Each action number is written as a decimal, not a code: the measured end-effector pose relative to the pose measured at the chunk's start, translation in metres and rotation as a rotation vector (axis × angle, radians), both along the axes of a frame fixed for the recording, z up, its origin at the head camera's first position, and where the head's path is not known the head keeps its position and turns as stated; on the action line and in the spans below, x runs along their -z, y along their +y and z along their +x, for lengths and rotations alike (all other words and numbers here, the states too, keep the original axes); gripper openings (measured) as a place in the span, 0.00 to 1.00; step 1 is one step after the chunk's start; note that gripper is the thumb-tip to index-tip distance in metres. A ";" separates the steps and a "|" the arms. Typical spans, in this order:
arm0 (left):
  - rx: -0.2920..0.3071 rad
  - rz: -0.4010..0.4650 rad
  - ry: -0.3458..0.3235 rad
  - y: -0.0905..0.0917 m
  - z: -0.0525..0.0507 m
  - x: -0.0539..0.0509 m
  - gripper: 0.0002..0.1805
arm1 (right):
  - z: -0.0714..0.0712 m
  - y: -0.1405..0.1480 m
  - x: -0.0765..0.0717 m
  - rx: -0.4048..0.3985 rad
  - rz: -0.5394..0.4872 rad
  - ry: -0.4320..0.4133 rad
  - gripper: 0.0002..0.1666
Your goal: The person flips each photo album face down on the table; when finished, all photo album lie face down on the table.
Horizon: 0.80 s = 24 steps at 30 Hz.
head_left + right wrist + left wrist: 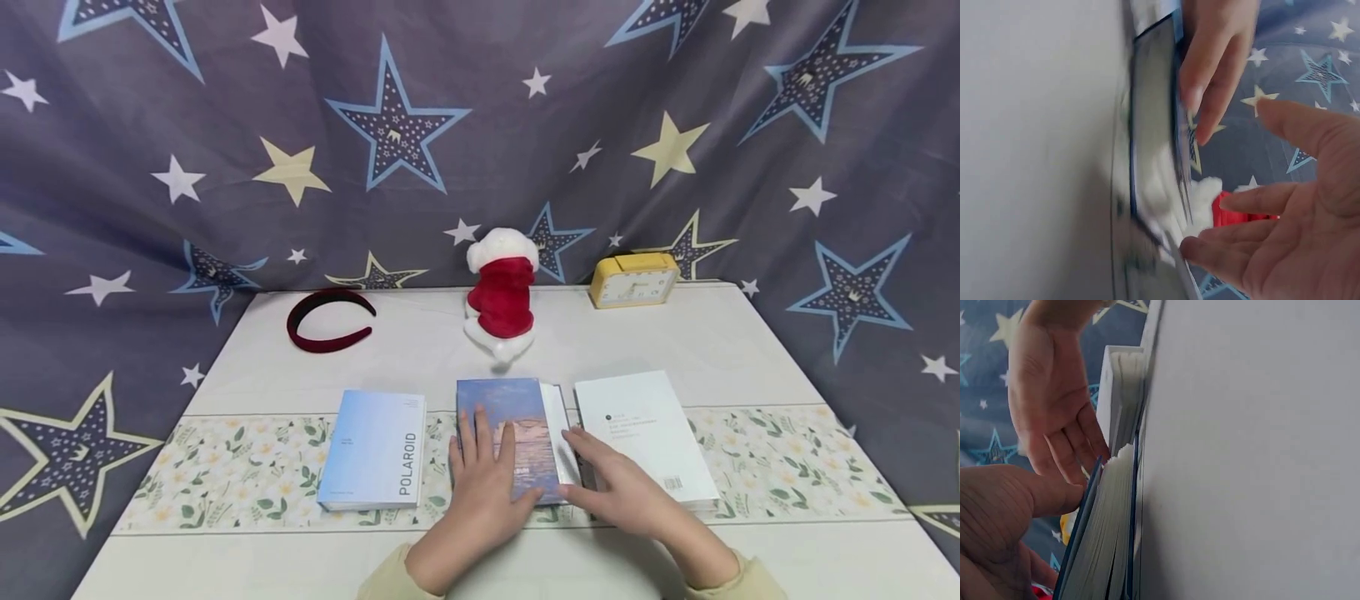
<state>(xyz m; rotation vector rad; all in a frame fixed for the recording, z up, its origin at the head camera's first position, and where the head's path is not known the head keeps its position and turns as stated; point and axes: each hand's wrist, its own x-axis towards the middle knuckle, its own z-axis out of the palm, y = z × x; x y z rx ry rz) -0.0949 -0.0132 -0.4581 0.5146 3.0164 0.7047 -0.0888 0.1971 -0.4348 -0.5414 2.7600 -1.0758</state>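
In the head view a blue and pink album (517,396) lies in the middle of the table, its front cover slightly raised and pages showing along its right side. The left hand (483,496) rests on that cover with fingers spread; its thumb lies at the cover's lower edge in the left wrist view, where the album (1107,519) stands slightly ajar. Beside the album's right side is the right hand (637,496), fingers extended, between it and a white book (645,417). The right wrist view shows the right hand (1304,206) with spread fingers near the blurred books.
A light blue POLAROID book (371,450) lies left of the album. Behind stand a white plush toy in red (506,296) and a yellow clock (635,281), with a dark red headband (326,344) at the back left. A starry cloth (247,108) hangs behind the table.
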 end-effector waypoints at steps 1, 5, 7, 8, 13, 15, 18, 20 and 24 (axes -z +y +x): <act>-0.009 0.025 -0.002 -0.001 0.000 0.000 0.50 | 0.000 -0.001 0.000 0.000 -0.034 -0.015 0.45; -0.044 0.111 -0.014 -0.004 -0.001 0.002 0.49 | 0.003 -0.007 0.000 0.026 -0.112 -0.086 0.44; -0.061 0.146 -0.026 -0.005 -0.002 0.002 0.49 | 0.004 -0.011 -0.001 0.042 -0.112 -0.121 0.45; -0.065 0.165 -0.035 -0.005 -0.002 0.001 0.49 | 0.004 -0.013 -0.002 0.049 -0.115 -0.142 0.45; -0.067 0.237 -0.082 -0.009 -0.002 0.001 0.50 | 0.005 -0.021 -0.002 0.095 -0.147 -0.237 0.48; -0.065 0.257 -0.093 -0.010 -0.002 0.002 0.51 | 0.005 -0.022 -0.002 0.117 -0.169 -0.261 0.48; -0.069 0.277 -0.099 -0.011 -0.002 0.003 0.51 | 0.004 -0.022 -0.003 0.144 -0.222 -0.294 0.46; -0.075 0.282 -0.099 -0.012 -0.003 0.003 0.51 | 0.004 -0.022 -0.004 0.152 -0.274 -0.309 0.45; -0.079 0.302 -0.104 -0.014 -0.003 0.004 0.51 | 0.002 -0.021 -0.005 0.166 -0.420 -0.378 0.44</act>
